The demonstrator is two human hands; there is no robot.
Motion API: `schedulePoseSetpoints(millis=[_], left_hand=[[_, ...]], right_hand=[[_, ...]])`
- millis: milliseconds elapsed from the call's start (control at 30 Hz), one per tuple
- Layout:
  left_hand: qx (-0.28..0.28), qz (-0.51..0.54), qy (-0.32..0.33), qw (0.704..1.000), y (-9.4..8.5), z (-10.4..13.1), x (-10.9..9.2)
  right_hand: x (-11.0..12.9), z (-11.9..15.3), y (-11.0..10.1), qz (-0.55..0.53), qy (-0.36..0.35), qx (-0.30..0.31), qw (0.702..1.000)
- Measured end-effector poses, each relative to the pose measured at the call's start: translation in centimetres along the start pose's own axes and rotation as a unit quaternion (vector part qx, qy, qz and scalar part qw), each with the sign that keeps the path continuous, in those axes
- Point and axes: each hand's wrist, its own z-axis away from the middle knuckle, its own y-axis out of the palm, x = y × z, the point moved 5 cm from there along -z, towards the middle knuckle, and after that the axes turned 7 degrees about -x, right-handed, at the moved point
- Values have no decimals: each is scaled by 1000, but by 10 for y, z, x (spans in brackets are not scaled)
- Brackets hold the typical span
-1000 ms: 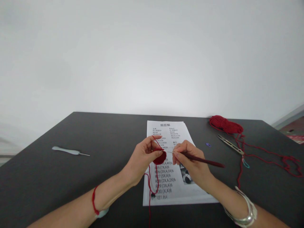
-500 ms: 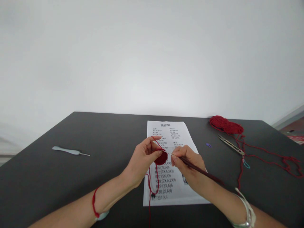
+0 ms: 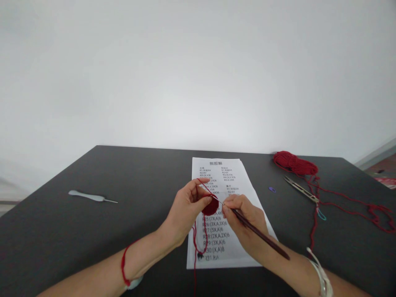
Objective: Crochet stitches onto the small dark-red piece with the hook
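Observation:
A small round piece of dark red crochet (image 3: 210, 207) is pinched between the thumb and fingers of my left hand (image 3: 185, 208), with red yarn running over the raised index finger. My right hand (image 3: 246, 216) grips a crochet hook (image 3: 260, 234) with a dark brown handle, its thin metal tip at the upper edge of the red piece. Strands of red yarn (image 3: 205, 235) hang below the piece. Under both hands lies a printed white sheet (image 3: 229, 255).
On the black table (image 3: 139, 173), a light-handled hook (image 3: 89, 196) lies at the left. At the right are a red yarn skein (image 3: 295, 163), silver thread snips (image 3: 300, 189) with a teal loop (image 3: 321, 214), a purple stitch marker (image 3: 272, 189) and loose red yarn (image 3: 349, 194).
The hook's handle has tilted, its rear end swinging lower and toward me. My right hand has turned slightly with it. My left hand has hardly moved.

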Motion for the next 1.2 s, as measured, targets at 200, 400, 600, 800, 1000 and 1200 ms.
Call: schedulePoseSetpoints(millis=[200, 400, 600, 800, 1000, 1200], left_hand=[[-18, -13, 21, 1000, 0, 2, 2], [1, 11, -10, 1000, 2, 4, 5], [86, 118, -124, 982, 5, -3, 13], [58, 59, -48, 995, 3, -3, 9], [-4, -8, 47, 999, -5, -6, 0], [18, -97, 108, 989, -7, -4, -7]], right_hand=[[2, 11, 11, 48, -71, 45, 995], [-9, 6, 17, 60, -78, 51, 994], [10, -3, 13, 163, -300, 136, 930], [3, 0, 13, 70, -82, 43, 993], [-21, 1, 13, -229, 198, -27, 953], [-23, -4, 13, -293, 289, -34, 911]])
